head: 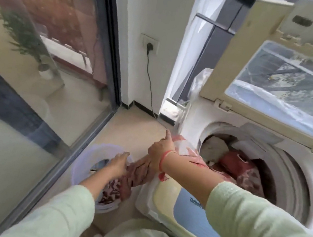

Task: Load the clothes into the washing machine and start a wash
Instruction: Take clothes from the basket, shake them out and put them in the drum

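A top-loading washing machine (307, 176) stands at the right with its lid (244, 56) raised. Its drum holds red, maroon and grey clothes (233, 162). A long red patterned cloth (136, 171) stretches from the pale plastic basket (86, 148) on the floor up over the machine's left rim into the drum. My left hand (118, 162) reaches into the basket and rests on this cloth. My right hand (159, 150) grips the cloth near the machine's rim, with the thumb sticking up.
A glass sliding door (39, 82) with a dark frame runs along the left. A wall socket (149, 43) with a black cable sits on the white pillar behind. The beige floor (135, 127) lies between the door and the machine.
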Motion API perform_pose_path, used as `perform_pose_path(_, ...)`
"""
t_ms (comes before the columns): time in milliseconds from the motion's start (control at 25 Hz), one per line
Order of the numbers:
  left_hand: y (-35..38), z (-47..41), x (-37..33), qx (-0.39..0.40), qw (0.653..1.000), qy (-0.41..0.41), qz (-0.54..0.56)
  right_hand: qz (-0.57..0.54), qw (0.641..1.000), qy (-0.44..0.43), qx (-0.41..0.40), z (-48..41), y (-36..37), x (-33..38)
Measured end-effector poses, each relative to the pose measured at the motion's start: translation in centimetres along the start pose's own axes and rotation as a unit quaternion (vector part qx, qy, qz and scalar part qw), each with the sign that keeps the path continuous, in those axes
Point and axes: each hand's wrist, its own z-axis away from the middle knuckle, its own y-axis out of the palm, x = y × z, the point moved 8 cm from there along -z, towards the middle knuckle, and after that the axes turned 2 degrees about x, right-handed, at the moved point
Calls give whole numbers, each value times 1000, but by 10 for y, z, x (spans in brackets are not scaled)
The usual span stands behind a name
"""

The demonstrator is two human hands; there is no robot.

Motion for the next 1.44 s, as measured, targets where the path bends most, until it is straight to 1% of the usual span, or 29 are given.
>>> perform_pose_path(40,9,-3,1,-2,1000,7,6,6,1000,-3,-25,6,-6,-1)
perform_pose_path(80,17,-1,-3,-8,1000,13,23,-49,997,-18,-63,17,-16,-8)
perform_pose_path(120,21,3,-11,-21,998,26,54,-128,988,-27,-86,31,-24,-21)
perform_pose_path(160,20,13,-23,-37,994,42,95,-202,969,-25,-137,44,-30,-38)
perform_pose_path(200,21,18,-31,-60,985,62,148,-244,951,-25,-189,58,-30,-54)
perform_pose_path(240,18,28,-41,-83,972,74,207,-254,939,-32,-232,73,-25,-66)
perform_pose_path(320,0,46,-49,-163,949,80,259,-295,912,-22,-284,94,-7,-81)
perform_pose_path(360,-17,56,-52,-209,938,81,263,-324,893,-17,-311,103,0,-91)
perform_pose_path(440,-42,65,-47,-250,926,67,274,-369,854,-3,-366,110,0,-109)
perform_pose_path(520,-63,78,-42,-279,912,71,292,-386,838,-23,-385,107,-4,-112)
perform_pose_path(560,-65,78,-42,-263,917,76,289,-387,836,-38,-387,104,-4,-105)
perform_pose_path(600,-61,76,-45,-227,929,87,279,-385,836,-49,-388,102,-3,-100)
perform_pose_path(680,-35,70,-60,-116,952,106,262,-364,827,-49,-426,106,-8,-104)
perform_pose_path(720,-23,68,-66,-85,958,101,255,-361,823,-34,-436,105,-8,-111)
perform_pose_path(800,-16,64,-77,-80,962,104,241,-374,821,22,-431,99,-1,-132)
perform_pose_path(840,-15,61,-77,-78,964,99,236,-374,830,45,-411,94,6,-140)
perform_pose_path(920,-18,60,-76,-76,968,84,225,-363,861,59,-353,83,23,-145)
perform_pose_path(1000,-26,61,-68,-85,967,80,228,-358,887,47,-289,73,30,-146)
perform_pose_path(1040,-26,58,-60,-90,966,80,227,-363,898,30,-246,70,29,-144)
perform_pose_path(1080,-27,55,-52,-92,968,78,221,-372,910,10,-186,68,27,-138)
perform_pose_path(1160,-28,45,-33,-83,971,75,213,-400,913,-35,-69,71,18,-124)
perform_pose_path(1200,-28,37,-19,-72,972,69,213,-414,908,-50,-39,73,8,-114)
perform_pose_path(1240,-26,30,-4,-64,973,65,211,-423,903,-63,-35,74,-6,-102)
perform_pose_path(1320,-26,20,28,-52,974,52,215,-430,896,-73,-80,62,-38,-72)
perform_pose_path(1400,-27,14,66,-38,974,29,219,-436,890,-67,-115,26,-60,-31)
perform_pose_path(1440,-29,11,86,-34,975,16,221,-439,889,-62,-112,0,-62,-9)
